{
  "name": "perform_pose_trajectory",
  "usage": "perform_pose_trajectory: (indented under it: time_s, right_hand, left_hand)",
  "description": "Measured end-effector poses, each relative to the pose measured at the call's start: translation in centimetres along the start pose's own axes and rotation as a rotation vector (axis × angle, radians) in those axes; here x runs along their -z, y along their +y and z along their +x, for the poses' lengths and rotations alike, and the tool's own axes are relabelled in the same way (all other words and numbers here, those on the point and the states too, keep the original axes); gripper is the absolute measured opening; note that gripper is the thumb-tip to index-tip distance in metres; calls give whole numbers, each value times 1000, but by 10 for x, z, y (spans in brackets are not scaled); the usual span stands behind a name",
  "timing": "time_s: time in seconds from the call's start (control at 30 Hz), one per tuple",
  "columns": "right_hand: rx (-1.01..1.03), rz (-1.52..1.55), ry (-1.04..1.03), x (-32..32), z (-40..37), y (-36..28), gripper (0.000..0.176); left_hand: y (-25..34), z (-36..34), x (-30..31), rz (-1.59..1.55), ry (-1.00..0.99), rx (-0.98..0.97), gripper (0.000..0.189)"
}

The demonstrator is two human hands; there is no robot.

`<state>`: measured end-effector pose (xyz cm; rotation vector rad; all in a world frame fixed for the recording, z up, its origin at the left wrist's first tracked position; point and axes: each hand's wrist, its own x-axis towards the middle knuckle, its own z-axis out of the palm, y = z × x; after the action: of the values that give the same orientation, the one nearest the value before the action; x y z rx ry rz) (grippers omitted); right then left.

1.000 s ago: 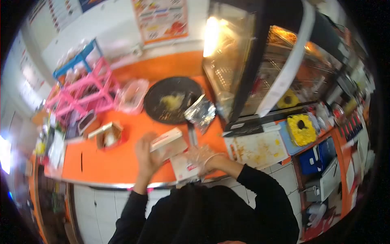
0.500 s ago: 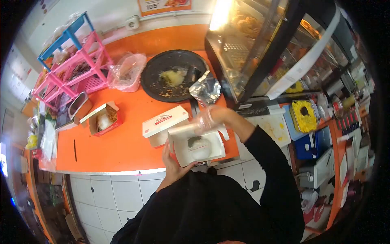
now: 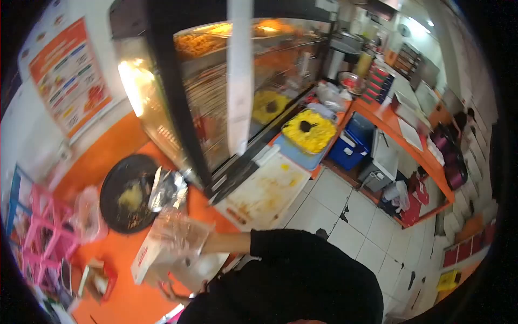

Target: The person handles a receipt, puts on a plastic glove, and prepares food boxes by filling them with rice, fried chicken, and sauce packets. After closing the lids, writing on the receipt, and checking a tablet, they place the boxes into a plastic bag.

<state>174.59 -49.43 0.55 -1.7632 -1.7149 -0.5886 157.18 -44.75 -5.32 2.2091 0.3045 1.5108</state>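
My left hand (image 3: 175,292) grips the near corner of an open white takeaway box (image 3: 190,276), fingers along its side. In the box lies a rounded white mound of what looks like rice (image 3: 206,265). My right hand (image 3: 189,236), in a loose clear plastic glove, is over the far side of the box; its fingers are blurred. A closed white box with red print (image 3: 144,258) lies beside the open one. Crumpled foil (image 3: 168,190) sits just beyond the glove, at the rim of a black round mortar (image 3: 120,216) holding yellowish food.
A glass food warmer (image 3: 213,97) rises behind the counter. Right of it are a stained white cutting board (image 3: 272,189) and a tray of yellow food (image 3: 308,132). Pink shelves (image 3: 46,237), a pink basket (image 3: 89,216) and a red food box (image 3: 109,281) stand left.
The view has swung to the right, showing more of the warmer and the floor. My gloved right hand stays over the open box, and my left hand stays at its corner.
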Motion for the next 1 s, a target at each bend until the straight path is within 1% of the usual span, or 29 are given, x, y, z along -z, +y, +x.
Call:
perform_pose_trajectory:
  time_s: [0.03, 0.07, 0.17, 0.23, 0.3, 0.33, 0.37, 0.4, 0.43, 0.47, 0.5, 0.53, 0.6, 0.7, 0.73, 0.83, 0.87, 0.97, 1.0]
  right_hand:
    - [114, 95, 57, -3, -16, 10, 58]
    - [236, 195, 111, 9, -23, 22, 58]
    - [274, 348, 63, 109, -47, 56, 52]
    - [317, 235, 351, 158, -78, 112, 38]
    - [203, 221, 434, 214, -126, 200, 27]
    - [217, 195, 430, 268, -136, 246, 18]
    - [100, 79, 539, 302, -146, 289, 18]
    - [-119, -87, 691, 330, -155, 334, 19]
    - [-371, -205, 801, 354, -160, 378, 20]
    - [-601, -283, 867, 377, -162, 425, 21]
    - [-919, -288, 753, 397, -167, 473, 26]
    - [-891, -363, 663, 417, -176, 522, 39]
    - [-1108, -509, 527, 445, -168, 598, 56]
    - [-1078, -524, 388, 454, -151, 675, 70]
    - [-1010, -544, 199, 458, -150, 695, 91]
    - [-891, -790, -52, 463, -130, 697, 80]
    - [-752, -787, -56, 470, -133, 696, 80]
    - [-843, -741, -117, 462, -134, 686, 74]
    - [-844, -698, -137, 465, -137, 682, 73]
  left_hand:
    - [7, 8, -11, 26, 0, -2, 71]
    - [14, 16, -21, 52, 5, -4, 69]
    - [39, 39, -64, 122, 25, -6, 63]
    - [57, 51, -97, 160, 40, -10, 60]
    - [78, 61, -137, 212, 69, -5, 56]
    - [89, 64, -156, 236, 87, 0, 55]
    - [101, 71, -174, 267, 102, 3, 53]
    - [114, 76, -193, 291, 107, 4, 51]
    - [128, 81, -210, 314, 113, 8, 50]
    - [141, 85, -227, 337, 120, 10, 48]
    - [153, 90, -242, 355, 126, 14, 46]
    - [164, 94, -255, 369, 131, 18, 44]
    - [186, 101, -275, 395, 142, 34, 41]
    - [213, 105, -295, 429, 143, 69, 36]
    - [222, 104, -298, 438, 148, 79, 34]
    - [244, 104, -317, 450, 143, 95, 30]
    - [250, 102, -324, 445, 135, 98, 28]
    - [269, 92, -346, 407, 85, 114, 24]
    - [274, 89, -350, 394, 59, 111, 23]
